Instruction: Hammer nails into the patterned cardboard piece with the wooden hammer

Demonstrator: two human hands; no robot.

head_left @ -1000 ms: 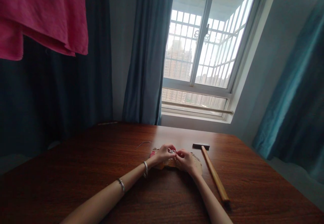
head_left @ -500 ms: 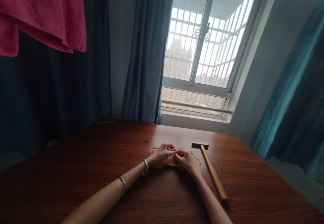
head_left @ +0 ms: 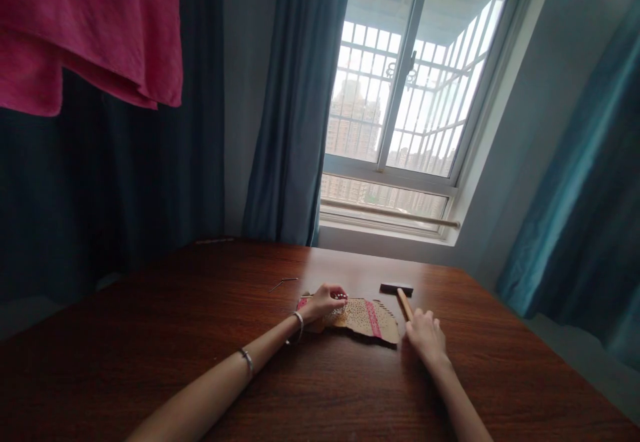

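A flat tan piece (head_left: 361, 318) with rows of small holes and pink bands lies on the brown wooden table (head_left: 200, 362). My left hand (head_left: 324, 300) rests on its left end, fingers curled in a pinch on something small and pale that I cannot make out. My right hand (head_left: 425, 337) lies over the wooden handle of a hammer (head_left: 401, 295) just right of the piece, fingers bent down on the handle; most of the handle is hidden beneath the hand. The hammer's dark head points toward the window.
A thin metal pin or needle (head_left: 283, 283) lies on the table left of the piece. A window (head_left: 400, 95) with blue curtains is behind the table. Pink cloth (head_left: 90, 29) hangs at the upper left.
My right hand left the tan piece and moved right onto the hammer handle, uncovering the piece's pink band. My left hand stayed on the left end.
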